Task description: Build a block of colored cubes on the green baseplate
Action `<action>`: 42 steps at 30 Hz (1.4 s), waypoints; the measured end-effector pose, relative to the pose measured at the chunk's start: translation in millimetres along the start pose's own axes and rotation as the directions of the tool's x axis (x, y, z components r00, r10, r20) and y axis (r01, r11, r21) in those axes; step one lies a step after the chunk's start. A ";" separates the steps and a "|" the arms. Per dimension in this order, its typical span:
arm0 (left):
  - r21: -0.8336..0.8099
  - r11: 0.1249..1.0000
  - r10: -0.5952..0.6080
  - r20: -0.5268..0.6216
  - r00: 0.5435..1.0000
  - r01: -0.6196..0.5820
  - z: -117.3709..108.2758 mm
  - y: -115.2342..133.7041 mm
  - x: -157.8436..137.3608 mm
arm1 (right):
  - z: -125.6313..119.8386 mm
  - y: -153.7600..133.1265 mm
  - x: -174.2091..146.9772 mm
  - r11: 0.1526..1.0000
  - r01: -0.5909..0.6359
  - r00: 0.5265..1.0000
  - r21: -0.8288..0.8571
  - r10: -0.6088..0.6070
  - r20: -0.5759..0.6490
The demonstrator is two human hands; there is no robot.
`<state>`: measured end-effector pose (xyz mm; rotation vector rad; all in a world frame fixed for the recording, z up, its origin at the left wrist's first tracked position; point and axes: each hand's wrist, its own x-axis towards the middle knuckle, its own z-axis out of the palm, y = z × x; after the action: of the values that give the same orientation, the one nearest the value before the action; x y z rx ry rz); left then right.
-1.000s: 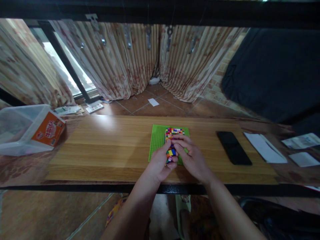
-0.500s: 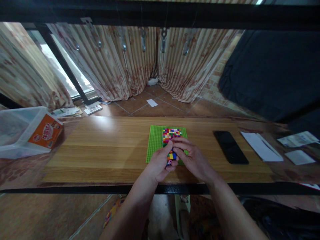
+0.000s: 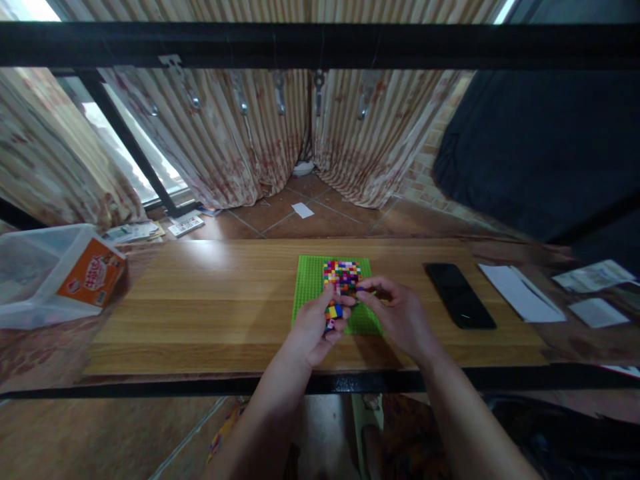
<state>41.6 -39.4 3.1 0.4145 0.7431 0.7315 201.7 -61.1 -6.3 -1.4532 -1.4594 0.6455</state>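
Note:
A green baseplate lies on the wooden table, with a block of many-coloured toy bricks built up on it. Several loose toy bricks, yellow, blue, orange and pink among them, rest in my left hand, whose fingers curl around them over the plate's near edge. My right hand is at the right side of the built block, thumb and forefinger pinched on a small dark blue brick. The fingertips partly cover that brick, and my left hand hides the near part of the plate.
A black phone lies right of the plate, beside white paper with a pen. A clear plastic bin with an orange label stands at the far left. A black bar with hanging hooks crosses above the table.
My right hand has moved away from my left palm, out to the right edge of the built bricks. The left hand keeps its bricks. The view has tilted slightly.

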 end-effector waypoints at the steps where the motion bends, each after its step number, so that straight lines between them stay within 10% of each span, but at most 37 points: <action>1: -0.014 1.000 0.017 -0.019 1.000 -0.017 -1.6 4.2 -1.2 | -0.9 3.2 0.7 1.000 -0.024 0.999 -0.004 0.024 -0.039; 15: -0.117 0.973 0.154 -0.309 0.939 -0.198 -12.3 17.7 3.3 | 13.9 3.0 4.8 0.870 0.141 0.989 -0.472 -0.143 0.031; 42: -0.224 0.957 0.133 -0.226 0.965 -0.184 -11.8 16.2 1.6 | 33.2 29.1 11.7 0.945 -0.079 0.956 -0.317 -0.018 -0.293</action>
<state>26.6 -26.1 3.7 0.1758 0.8116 1.0182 187.7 -37.1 -42.6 -1.7456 -1.3520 0.1945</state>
